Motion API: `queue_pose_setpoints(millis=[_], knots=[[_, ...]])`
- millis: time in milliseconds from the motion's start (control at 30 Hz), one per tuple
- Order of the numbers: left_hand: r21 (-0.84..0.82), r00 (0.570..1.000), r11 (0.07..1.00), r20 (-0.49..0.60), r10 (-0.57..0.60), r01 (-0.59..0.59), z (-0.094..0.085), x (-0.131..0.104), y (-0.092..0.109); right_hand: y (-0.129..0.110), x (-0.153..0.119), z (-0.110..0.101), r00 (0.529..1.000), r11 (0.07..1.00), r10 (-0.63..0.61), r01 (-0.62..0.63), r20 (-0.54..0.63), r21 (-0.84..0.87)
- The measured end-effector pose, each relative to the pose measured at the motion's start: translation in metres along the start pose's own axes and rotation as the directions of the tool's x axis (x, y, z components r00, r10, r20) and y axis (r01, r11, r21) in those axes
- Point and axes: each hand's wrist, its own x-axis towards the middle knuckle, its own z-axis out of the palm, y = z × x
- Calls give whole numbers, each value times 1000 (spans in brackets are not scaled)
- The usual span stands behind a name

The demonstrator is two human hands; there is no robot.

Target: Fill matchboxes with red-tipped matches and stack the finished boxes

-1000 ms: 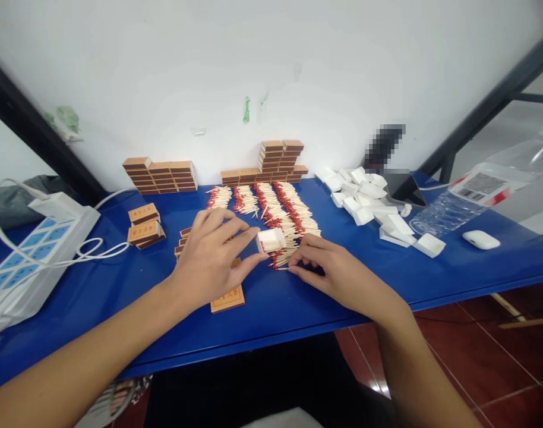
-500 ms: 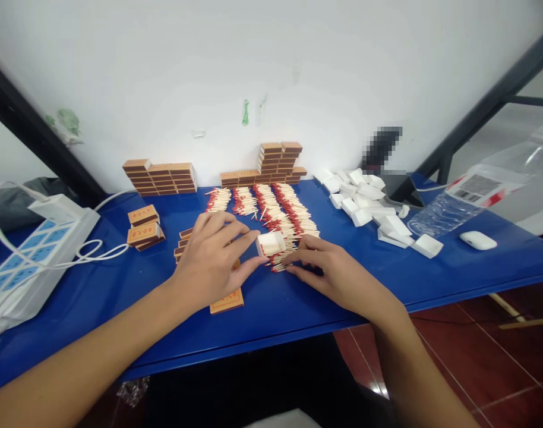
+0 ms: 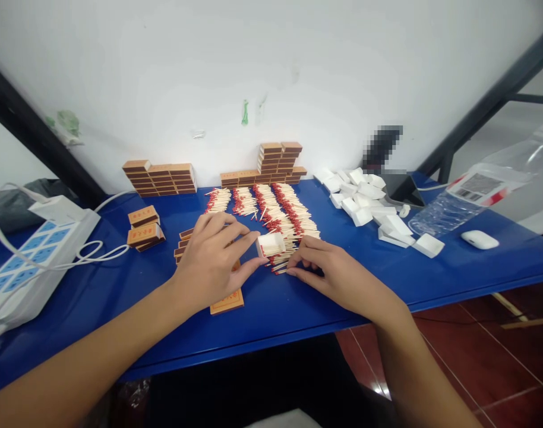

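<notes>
Between thumb and forefinger, my left hand [image 3: 215, 255] holds a small white matchbox tray [image 3: 271, 243] tilted, with a few red-tipped matches visible inside. My right hand [image 3: 331, 270] is closed at the front edge of the match rows [image 3: 293, 214], its thumb and forefinger pinched at the ends of some matches just right of the tray. Those rows of loose matches lie behind and beneath the tray. Orange matchboxes lie partly hidden under my left hand, and one matchbox [image 3: 227, 302] shows in front of it.
Stacked matchboxes [image 3: 160, 179] and a taller stack [image 3: 278, 161] stand against the wall. A power strip [image 3: 42, 261] with cables lies left. White trays [image 3: 363, 199], a plastic bottle [image 3: 472, 193] and an earphone case [image 3: 479, 239] are on the right of the blue table [image 3: 298, 315].
My right hand has shifted very slightly to the right, its fingertips still at the matches. My left hand and the tray remain in the same place.
</notes>
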Motion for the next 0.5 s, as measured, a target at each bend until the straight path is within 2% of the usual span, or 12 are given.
queue_pose_setpoints(millis=[167, 500], knots=[[-7, 1000, 1000, 7, 6, -6, -1, 0, 1, -3, 2, 2, 1000, 999, 7, -8, 21, 34], [0, 1000, 1000, 14, 5, -5, -2, 1, 1, -3, 1, 2, 1000, 999, -13, 13, -8, 31]])
